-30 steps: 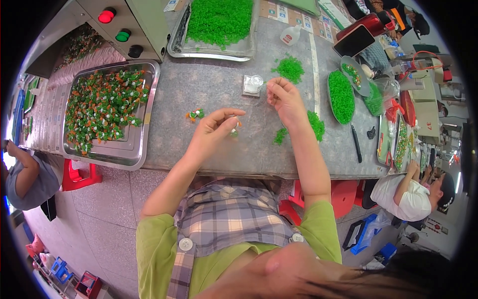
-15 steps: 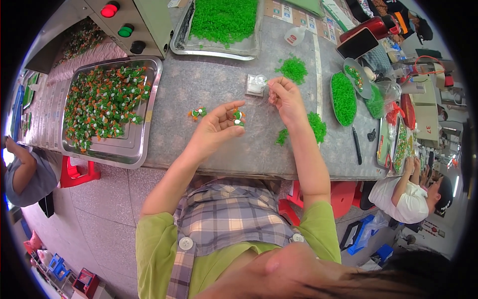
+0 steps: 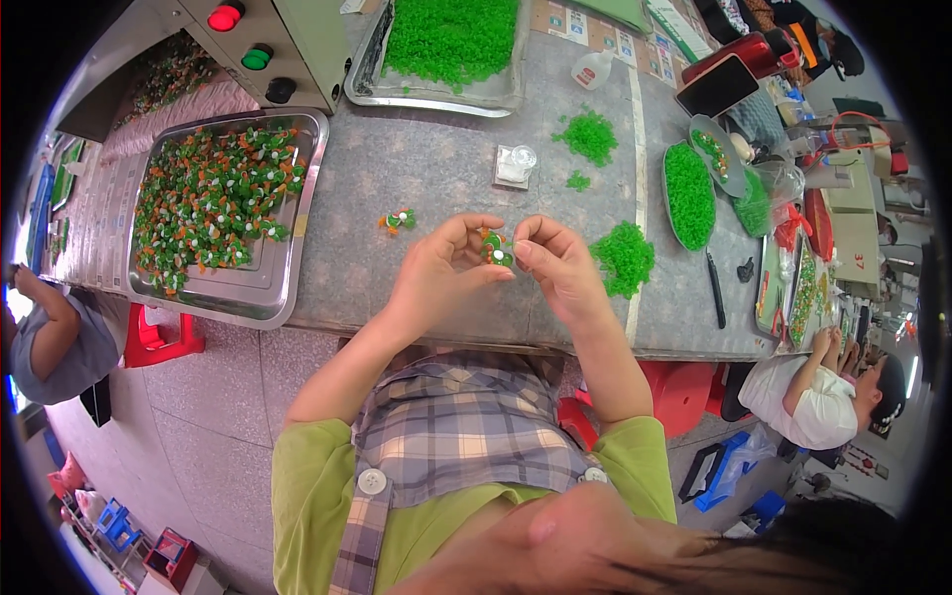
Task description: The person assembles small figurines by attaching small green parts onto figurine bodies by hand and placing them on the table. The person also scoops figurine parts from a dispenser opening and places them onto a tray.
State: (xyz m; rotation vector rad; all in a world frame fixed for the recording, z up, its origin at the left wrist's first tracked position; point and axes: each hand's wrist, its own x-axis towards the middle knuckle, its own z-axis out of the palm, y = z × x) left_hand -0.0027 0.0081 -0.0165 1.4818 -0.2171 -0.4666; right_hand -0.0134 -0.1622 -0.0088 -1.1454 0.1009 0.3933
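Note:
Between the thumb and fingertips of my left hand [image 3: 428,273] is a small green, white and orange figurine [image 3: 497,249]. My right hand [image 3: 561,270] is close against its right side, thumb and forefinger pinched together. Whatever that pinch holds, if anything, is too small to make out. Just left of my hands, a few similar figurines [image 3: 397,220] lie on the grey tabletop. Beyond my hands sits a white square block [image 3: 512,178] with a small clear round dish [image 3: 520,158] on it. Loose green pieces [image 3: 625,260] lie in a heap beside my right hand.
A metal tray [image 3: 268,307] of figurines stands left, below a machine with lit buttons [image 3: 257,57]. Another tray [image 3: 436,104] holds green pieces at the back. Right are an oval dish [image 3: 688,196] of green pieces, a black pen-like tool [image 3: 716,289] and a phone [image 3: 716,85].
My right hand has come from the clear dish down and toward my left hand, now meeting it at the figurine. My left hand has shifted slightly right and nearer to me.

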